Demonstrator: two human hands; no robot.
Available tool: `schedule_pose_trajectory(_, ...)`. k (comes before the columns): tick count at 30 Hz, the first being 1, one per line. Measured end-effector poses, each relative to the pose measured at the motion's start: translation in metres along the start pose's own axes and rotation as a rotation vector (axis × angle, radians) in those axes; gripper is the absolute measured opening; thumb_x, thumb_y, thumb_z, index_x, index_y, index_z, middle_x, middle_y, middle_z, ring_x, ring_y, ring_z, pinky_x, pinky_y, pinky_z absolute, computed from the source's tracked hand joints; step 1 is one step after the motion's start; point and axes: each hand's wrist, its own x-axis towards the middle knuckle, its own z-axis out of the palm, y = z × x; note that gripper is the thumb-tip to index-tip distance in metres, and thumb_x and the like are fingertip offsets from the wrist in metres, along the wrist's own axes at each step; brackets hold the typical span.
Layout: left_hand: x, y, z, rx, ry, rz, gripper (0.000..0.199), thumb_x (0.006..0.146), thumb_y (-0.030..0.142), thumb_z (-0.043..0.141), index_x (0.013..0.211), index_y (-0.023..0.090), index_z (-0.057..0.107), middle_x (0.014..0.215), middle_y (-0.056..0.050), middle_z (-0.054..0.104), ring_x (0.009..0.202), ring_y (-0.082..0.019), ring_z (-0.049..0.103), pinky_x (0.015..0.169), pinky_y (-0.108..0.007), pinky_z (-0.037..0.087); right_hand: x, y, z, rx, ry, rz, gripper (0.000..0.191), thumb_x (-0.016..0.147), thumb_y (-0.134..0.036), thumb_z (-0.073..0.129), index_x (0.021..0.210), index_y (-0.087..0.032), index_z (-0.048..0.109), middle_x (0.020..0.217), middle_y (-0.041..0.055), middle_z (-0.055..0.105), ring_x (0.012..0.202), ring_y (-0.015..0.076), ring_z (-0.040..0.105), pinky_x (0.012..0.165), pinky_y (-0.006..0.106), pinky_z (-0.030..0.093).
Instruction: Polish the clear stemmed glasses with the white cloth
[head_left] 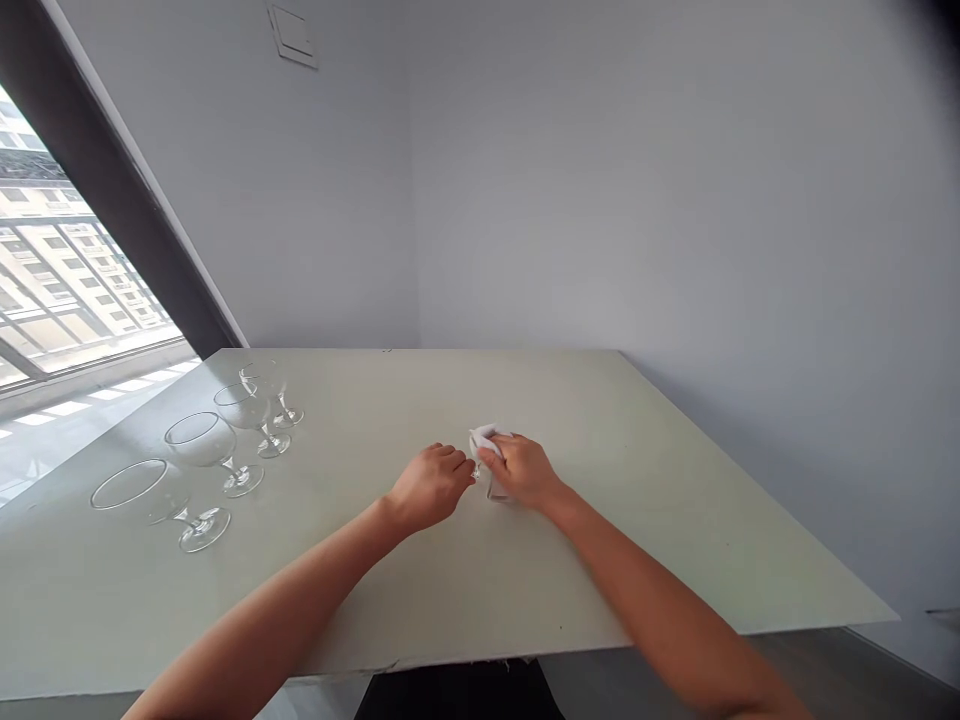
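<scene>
Near the middle of the pale table, my left hand (435, 485) has its fingers closed on the stem end of a clear glass (476, 472), mostly hidden between the hands. My right hand (521, 468) grips a white cloth (487, 437) against the glass's bowl, just right of my left hand. On the left of the table several clear stemmed glasses stand in a slanting row: the nearest glass (202, 528), another glass (241, 480), a third glass (272, 443) and the farthest glass (287, 415).
The pale table (360, 600) has its near edge just in front of my body. Grey walls (600, 180) meet behind it, with a switch plate (292, 35) on the left one. A window (67, 250) is at the far left.
</scene>
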Motion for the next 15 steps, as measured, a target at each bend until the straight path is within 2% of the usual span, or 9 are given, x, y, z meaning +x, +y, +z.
schedule_pose_trajectory(1, -0.001, 0.001, 0.002, 0.025, 0.021, 0.047, 0.027, 0.088, 0.022, 0.033, 0.071, 0.015, 0.052, 0.060, -0.002, 0.048, 0.055, -0.012, 0.044, 0.053, -0.027, 0.031, 0.001, 0.005, -0.005, 0.142, -0.049, 0.138, 0.042, 0.081, -0.054, 0.045, 0.064, -0.020, 0.064, 0.057, 0.0023, 0.058, 0.062, 0.0180, 0.055, 0.075, 0.039, 0.041)
schedule_pose_trajectory(3, -0.001, 0.002, 0.005, 0.037, 0.058, 0.102, 0.026, 0.089, 0.021, 0.031, 0.079, 0.015, 0.054, 0.061, -0.003, 0.049, 0.056, -0.013, 0.045, 0.054, -0.028, 0.032, 0.003, 0.014, -0.014, 0.481, -0.157, 0.354, 0.047, 0.076, -0.059, 0.048, 0.058, -0.017, 0.061, 0.050, 0.0012, 0.053, 0.054, 0.0157, 0.052, 0.064, 0.034, 0.043)
schedule_pose_trajectory(5, -0.001, 0.003, 0.006, 0.021, 0.088, 0.104, 0.023, 0.089, 0.022, 0.033, 0.086, 0.015, 0.055, 0.063, -0.003, 0.051, 0.057, -0.013, 0.046, 0.054, -0.028, 0.033, 0.004, 0.017, -0.020, 0.813, -0.199, 0.475, 0.046, 0.073, -0.058, 0.052, 0.064, -0.015, 0.063, 0.056, 0.0034, 0.057, 0.057, 0.0163, 0.054, 0.061, 0.032, 0.043)
schedule_pose_trajectory(7, 0.000, 0.004, 0.005, -0.021, 0.119, 0.048, 0.021, 0.088, 0.024, 0.036, 0.093, 0.016, 0.055, 0.065, -0.003, 0.053, 0.059, -0.014, 0.047, 0.056, -0.028, 0.034, 0.004, 0.013, -0.023, 1.042, -0.177, 0.542, 0.047, 0.073, -0.060, 0.051, 0.071, -0.015, 0.063, 0.064, 0.0054, 0.061, 0.064, 0.0181, 0.057, 0.062, 0.031, 0.044)
schedule_pose_trajectory(12, 0.004, 0.004, 0.000, -0.232, 0.262, -0.310, 0.017, 0.088, 0.026, 0.038, 0.089, 0.019, 0.054, 0.068, -0.002, 0.056, 0.061, -0.012, 0.048, 0.058, -0.024, 0.035, 0.004, -0.018, -0.006, 1.260, -0.066, 0.602, 0.062, 0.073, -0.072, 0.033, 0.077, -0.017, 0.061, 0.070, 0.0066, 0.062, 0.075, 0.0208, 0.058, 0.065, 0.031, 0.045)
schedule_pose_trajectory(15, 0.005, 0.002, -0.002, -0.318, 0.318, -0.531, 0.019, 0.087, 0.026, 0.036, 0.083, 0.019, 0.054, 0.068, 0.000, 0.054, 0.058, -0.011, 0.045, 0.054, -0.022, 0.034, 0.007, -0.041, 0.018, 1.245, 0.058, 0.533, 0.062, 0.075, -0.072, 0.030, 0.089, -0.019, 0.060, 0.076, 0.0059, 0.062, 0.077, 0.0207, 0.058, 0.066, 0.031, 0.044)
